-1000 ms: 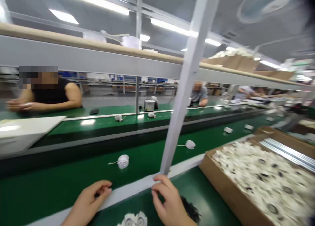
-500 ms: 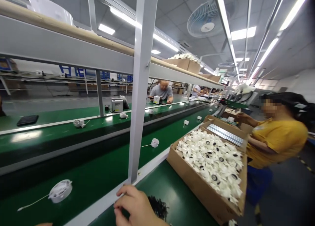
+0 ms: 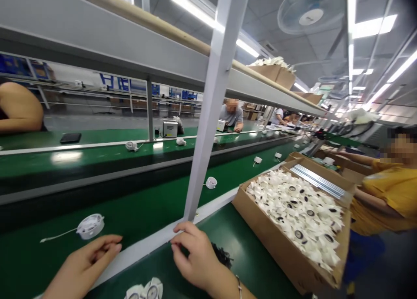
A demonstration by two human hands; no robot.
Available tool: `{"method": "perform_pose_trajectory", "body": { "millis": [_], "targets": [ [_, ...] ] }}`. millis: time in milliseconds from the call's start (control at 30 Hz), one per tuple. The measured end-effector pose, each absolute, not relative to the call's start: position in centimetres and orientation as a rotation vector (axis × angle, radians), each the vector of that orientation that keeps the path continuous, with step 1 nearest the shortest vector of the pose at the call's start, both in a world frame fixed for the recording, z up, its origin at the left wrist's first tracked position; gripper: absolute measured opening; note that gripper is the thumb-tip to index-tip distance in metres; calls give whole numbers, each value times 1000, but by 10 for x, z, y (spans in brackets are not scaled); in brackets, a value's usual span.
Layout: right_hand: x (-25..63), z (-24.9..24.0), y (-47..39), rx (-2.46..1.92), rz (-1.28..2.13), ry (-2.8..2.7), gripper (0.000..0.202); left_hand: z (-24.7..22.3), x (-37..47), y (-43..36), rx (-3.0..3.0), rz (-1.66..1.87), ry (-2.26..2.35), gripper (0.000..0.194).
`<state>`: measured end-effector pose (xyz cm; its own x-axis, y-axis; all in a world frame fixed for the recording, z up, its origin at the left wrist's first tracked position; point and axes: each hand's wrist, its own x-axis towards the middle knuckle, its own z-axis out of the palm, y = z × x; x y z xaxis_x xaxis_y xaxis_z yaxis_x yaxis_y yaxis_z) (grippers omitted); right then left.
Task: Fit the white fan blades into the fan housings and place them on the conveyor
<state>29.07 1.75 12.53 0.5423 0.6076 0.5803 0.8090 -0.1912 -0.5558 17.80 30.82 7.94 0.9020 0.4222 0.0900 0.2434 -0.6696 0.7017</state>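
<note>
My left hand [image 3: 86,264] reaches over the green belt with thumb and forefinger a little apart and nothing visible between them. Just beyond its fingertips lies a white round housing [image 3: 90,226] with a thin white wire trailing left. Close to the grey post's foot, my right hand [image 3: 195,255] hovers over the bench edge, its fingers loosely curved and apart, holding nothing I can see. A heap of small black pieces [image 3: 223,255] is partly hidden behind that hand. At the bottom edge, white bladed wheels [image 3: 151,288] with round centres lie between my hands, cut off by the frame.
A cardboard box [image 3: 270,247] of white bladed parts stands right, with metal strips [image 3: 317,181] behind. The grey post [image 3: 210,103] rises from the belt's edge. More housings [image 3: 211,182] lie along the belt. A co-worker in a yellow shirt [image 3: 387,195] works at right; others sit across.
My left hand has come into view from below, near the white housing. The view has swung left, bringing in the bladed wheels and another person's arm at far left. My right hand keeps its curved pose.
</note>
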Motion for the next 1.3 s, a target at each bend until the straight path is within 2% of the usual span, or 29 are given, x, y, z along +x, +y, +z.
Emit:
{"method": "perform_pose_trajectory", "body": {
  "millis": [267, 433, 633, 767, 900, 1067, 1300],
  "targets": [
    [283, 129, 19, -2007, -330, -1252, 20, 86, 171, 290, 2283, 177, 307, 36],
    [271, 127, 28, -2052, -384, -1323, 23, 95, 168, 285, 2330, 229, 229, 29],
    [292, 148, 62, -2563, -235, -1449, 25, 99, 165, 281, 2250, 351, 178, 22],
    [332, 161, 113, -2925, -164, -1181, 16, 100, 159, 281, 2236, 389, 164, 18],
    [364, 160, 160, -3314, -93, -683, 38, 100, 153, 281, 2203, 418, 134, 16],
    [378, 159, 179, -3555, 107, -364, 52, 99, 150, 282, 2183, 437, 120, 13],
    [382, 169, 174, -3567, 485, -384, 35, 97, 152, 283, 2179, 469, 102, 12]
  ]
}}
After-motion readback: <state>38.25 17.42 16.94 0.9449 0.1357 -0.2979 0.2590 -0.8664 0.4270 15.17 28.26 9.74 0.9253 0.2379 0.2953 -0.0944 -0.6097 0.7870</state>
